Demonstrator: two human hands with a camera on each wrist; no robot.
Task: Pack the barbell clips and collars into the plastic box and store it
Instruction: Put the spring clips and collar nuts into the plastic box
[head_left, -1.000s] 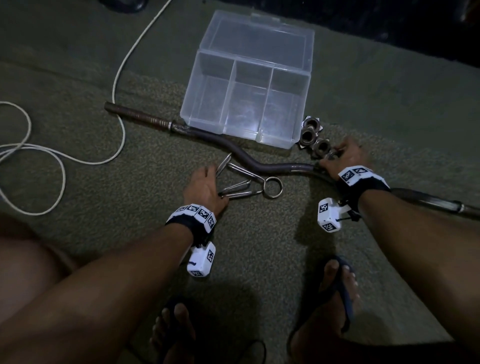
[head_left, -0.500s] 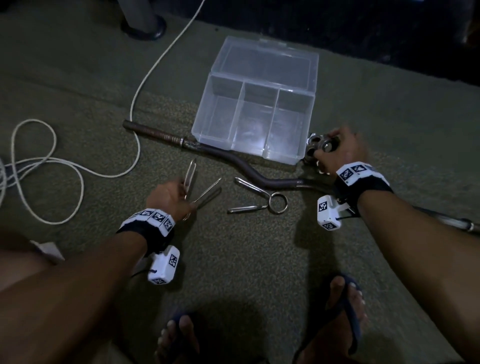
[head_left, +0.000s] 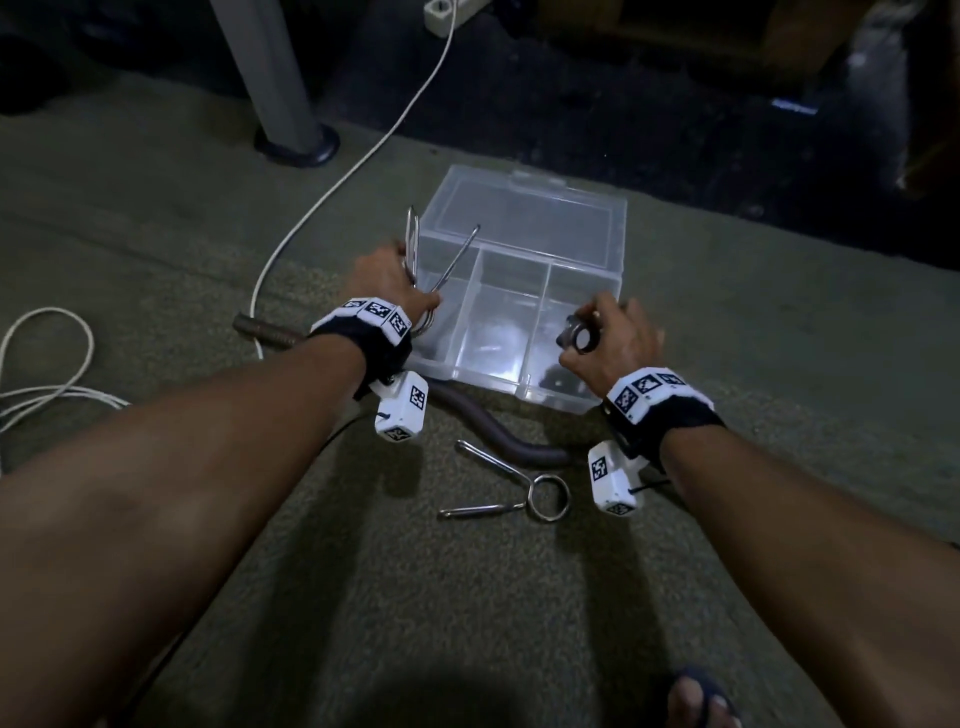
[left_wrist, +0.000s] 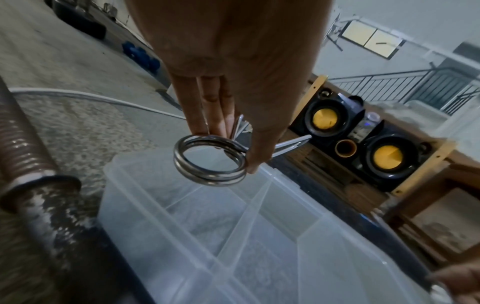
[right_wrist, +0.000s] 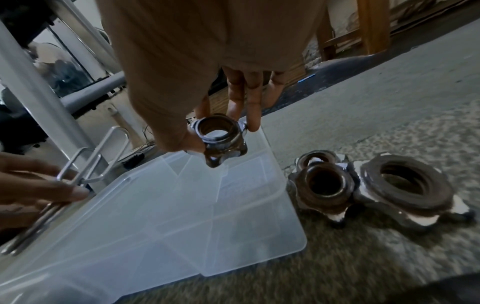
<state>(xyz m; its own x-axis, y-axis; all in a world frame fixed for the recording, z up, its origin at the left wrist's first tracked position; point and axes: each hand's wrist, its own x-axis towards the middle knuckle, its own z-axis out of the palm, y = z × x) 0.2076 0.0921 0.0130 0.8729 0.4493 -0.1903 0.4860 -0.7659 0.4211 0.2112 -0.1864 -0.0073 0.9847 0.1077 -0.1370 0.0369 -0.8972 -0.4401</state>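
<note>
A clear plastic box (head_left: 488, 382) with divided compartments sits lid-open on the carpet. My left hand (head_left: 400, 270) pinches a steel spring clip (head_left: 451, 266) over the box's left compartment. The clip's coil (left_wrist: 210, 162) hangs below the fingers above the box (left_wrist: 182, 236). My right hand (head_left: 597, 332) holds a star-shaped collar (head_left: 575, 338) above the right compartment. That collar (right_wrist: 219, 139) sits between thumb and fingers. A second spring clip (head_left: 545, 496) lies on the carpet in front of the box. Three more collars (right_wrist: 324, 189) lie on the carpet to the right of the box (right_wrist: 207, 226).
A curved barbell bar (head_left: 498, 431) runs along the box's near side. A white cable (head_left: 332, 192) loops over the carpet at left, past a grey post (head_left: 291, 130). Speakers (left_wrist: 389, 158) on a wooden stand lie beyond the box. My sandalled foot (head_left: 701, 701) is at bottom right.
My left hand has lifted the spring clip from the carpet to above the box's left side. My right hand has carried one collar from the pile to over the right compartment.
</note>
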